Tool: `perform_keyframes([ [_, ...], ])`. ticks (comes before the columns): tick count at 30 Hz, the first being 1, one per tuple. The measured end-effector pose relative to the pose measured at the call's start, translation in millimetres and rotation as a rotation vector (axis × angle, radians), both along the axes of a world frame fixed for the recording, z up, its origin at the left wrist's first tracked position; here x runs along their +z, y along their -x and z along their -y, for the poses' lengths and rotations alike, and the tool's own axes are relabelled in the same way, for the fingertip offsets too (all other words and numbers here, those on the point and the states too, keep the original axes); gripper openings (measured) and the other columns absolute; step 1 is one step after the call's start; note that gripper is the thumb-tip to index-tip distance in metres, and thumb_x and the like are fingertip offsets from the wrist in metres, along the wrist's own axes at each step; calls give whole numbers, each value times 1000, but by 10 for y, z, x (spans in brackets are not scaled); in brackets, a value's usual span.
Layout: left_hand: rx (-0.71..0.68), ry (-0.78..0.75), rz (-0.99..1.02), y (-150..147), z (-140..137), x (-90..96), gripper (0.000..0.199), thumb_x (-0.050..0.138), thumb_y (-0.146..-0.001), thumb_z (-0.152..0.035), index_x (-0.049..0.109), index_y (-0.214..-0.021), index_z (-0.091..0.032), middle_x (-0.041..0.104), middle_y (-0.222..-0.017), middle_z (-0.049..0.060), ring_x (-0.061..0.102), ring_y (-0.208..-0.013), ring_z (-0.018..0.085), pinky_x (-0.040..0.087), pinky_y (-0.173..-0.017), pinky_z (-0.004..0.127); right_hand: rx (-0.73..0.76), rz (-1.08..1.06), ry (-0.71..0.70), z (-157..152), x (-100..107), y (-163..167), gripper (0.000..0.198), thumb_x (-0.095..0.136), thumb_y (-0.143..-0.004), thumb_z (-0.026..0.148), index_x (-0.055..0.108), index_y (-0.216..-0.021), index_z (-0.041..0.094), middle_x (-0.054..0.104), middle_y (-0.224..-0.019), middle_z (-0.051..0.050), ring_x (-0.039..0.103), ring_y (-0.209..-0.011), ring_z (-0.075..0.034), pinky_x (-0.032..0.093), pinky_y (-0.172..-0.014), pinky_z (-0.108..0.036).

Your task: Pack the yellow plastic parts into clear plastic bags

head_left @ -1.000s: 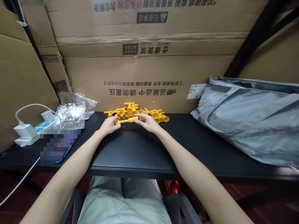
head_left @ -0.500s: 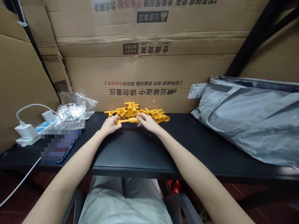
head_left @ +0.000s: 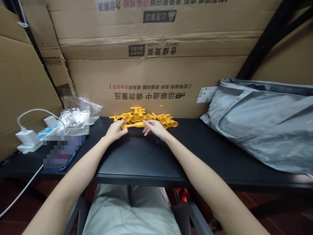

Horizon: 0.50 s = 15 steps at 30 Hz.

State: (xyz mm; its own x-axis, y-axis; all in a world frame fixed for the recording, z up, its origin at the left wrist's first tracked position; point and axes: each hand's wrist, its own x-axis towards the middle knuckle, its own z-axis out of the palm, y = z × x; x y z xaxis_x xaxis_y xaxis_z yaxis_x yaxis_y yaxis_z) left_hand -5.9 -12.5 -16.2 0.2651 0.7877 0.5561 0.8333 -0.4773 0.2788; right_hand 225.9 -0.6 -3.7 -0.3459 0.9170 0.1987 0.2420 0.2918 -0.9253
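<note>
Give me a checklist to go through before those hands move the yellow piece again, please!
1. Left hand on the yellow piece: ok, its fingers are at the wide end.
2. Right hand on the other end: ok, its fingers are there.
3. Tip under the right hand: cannot tell, the fingers cover it.
4. Yellow piece clear of the yellow pile: cannot tell, the pile is right behind it and they overlap in this view.
5. Power strip away from the hands: ok, it's off to the left.
6. Bag out of the way: ok, it's far over on the right.
</note>
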Motion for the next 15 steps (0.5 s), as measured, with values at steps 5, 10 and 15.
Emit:
perform_keyframes([
  [5,48,45,13,-27,4,8,30,57,-72,-25,62,-101,-19,65,-84,3,60,-79,17,44,-76,26,34,-37,47,22,31,-17,41,53,-86,49,47,-108,15,64,-59,-1,60,-45,-14,49,-51,-27],
  [10,45,35,25,-20,2,9,29,57,-73,-26,62,-101,-19,66,-87,4,59,-79,17,44,-75,26,124,-47,27,25,49,-85,38,62,-81,43,43,-102,18,66,-63,0,59,-48,-12,49,-53,-26],
  [15,3,-18,40,-45,27,14,28,56,-74,-24,61,-101,-17,66,-91,5,59,-80,16,44,-77,26,-9,-21,20,20,27,-24,44,54,-78,62,43,-74,19,57,-45,1,44,-31,-9,34,-35,-21],
])
